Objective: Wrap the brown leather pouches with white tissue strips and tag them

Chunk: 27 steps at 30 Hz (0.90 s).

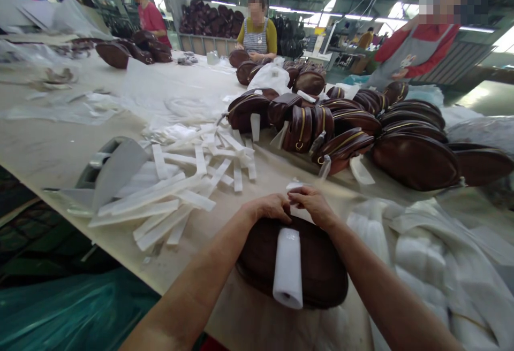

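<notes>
A dark brown oval bag [321, 265] lies flat on the table in front of me, between my forearms. A roll of white foam sheet [287, 271] rests lengthwise on top of it. My left hand [275, 207] is closed at the bag's far edge, its fingers bent down; what they grip is hidden. Beside it, my right hand [309, 202] pinches a white foam strip [295, 184] just past that edge. The two hands nearly touch.
Loose white foam strips [176, 201] are heaped at the left, beside a grey tape dispenser-like object [116, 169]. Several brown bags [415, 161] crowd the table beyond and right. Clear wrapping [433, 265] lies near my right arm. Co-workers [257, 30] stand around the table [112, 91].
</notes>
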Available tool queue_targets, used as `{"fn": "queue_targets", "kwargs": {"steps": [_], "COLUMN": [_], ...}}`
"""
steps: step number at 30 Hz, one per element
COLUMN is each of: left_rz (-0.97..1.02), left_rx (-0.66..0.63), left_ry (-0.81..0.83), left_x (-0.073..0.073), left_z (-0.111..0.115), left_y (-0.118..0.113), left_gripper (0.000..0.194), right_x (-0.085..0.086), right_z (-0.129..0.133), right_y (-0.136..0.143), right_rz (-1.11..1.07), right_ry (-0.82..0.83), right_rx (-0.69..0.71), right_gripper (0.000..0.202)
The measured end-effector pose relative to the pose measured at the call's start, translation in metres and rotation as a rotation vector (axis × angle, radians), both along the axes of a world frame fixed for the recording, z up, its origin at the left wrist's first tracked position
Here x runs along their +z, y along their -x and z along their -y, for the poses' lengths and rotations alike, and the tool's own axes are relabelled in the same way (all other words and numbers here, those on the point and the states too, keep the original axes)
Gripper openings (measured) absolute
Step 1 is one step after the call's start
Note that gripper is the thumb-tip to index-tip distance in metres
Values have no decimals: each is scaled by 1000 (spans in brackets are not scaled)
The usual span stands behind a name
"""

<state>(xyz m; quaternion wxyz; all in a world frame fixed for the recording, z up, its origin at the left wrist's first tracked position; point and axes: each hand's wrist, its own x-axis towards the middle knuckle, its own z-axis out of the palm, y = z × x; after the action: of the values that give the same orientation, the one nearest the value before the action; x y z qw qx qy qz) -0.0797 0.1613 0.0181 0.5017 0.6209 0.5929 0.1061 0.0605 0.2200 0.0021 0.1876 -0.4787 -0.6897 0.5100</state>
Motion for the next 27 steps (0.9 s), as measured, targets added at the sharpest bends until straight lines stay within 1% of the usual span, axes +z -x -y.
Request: {"fn": "queue_targets", "kwargs": {"steps": [2,5,7,10,11,13,15,17,21,24,27], "left_rz": [-19,-58,-68,-43,-28,7,41,71,123,134,118], "left_rx": [15,49,64,55,46,29,25,38,76,107,123], "left_ry": [5,-6,-27,-42,-36,-20,-6,6,32,39,10], "left_x": [-1,-2,-2,-2,-2,-2,-2,-3,-4,-4,-4], "left_z": [0,-1,-2,-3,-2,-2,0,1,3,4,5], "left_y": [3,6,7,6,6,6,6,7,8,9,10], "left_gripper": [11,19,28,41,41,34,28,26,27,20,12], "right_x": [8,16,18,22,24,30,36,39,40,39,37], "right_z": [10,31,45,65,71,81,89,96,109,122,136], "right_y": [-9,-24,-32,-40,-41,-42,-44,-46,-54,-61,-67], "right_rz": [-80,-140,-141,-108,-97,-69,-26,10,3,-8,14], "right_ry": [-11,-54,-139,-319,-373,-465,-535,-590,-682,-743,-806], "right_rx": [8,16,39,104,130,178,226,275,337,352,378], "right_gripper": [27,27,24,22,21,21,21,24,21,27,31]}}
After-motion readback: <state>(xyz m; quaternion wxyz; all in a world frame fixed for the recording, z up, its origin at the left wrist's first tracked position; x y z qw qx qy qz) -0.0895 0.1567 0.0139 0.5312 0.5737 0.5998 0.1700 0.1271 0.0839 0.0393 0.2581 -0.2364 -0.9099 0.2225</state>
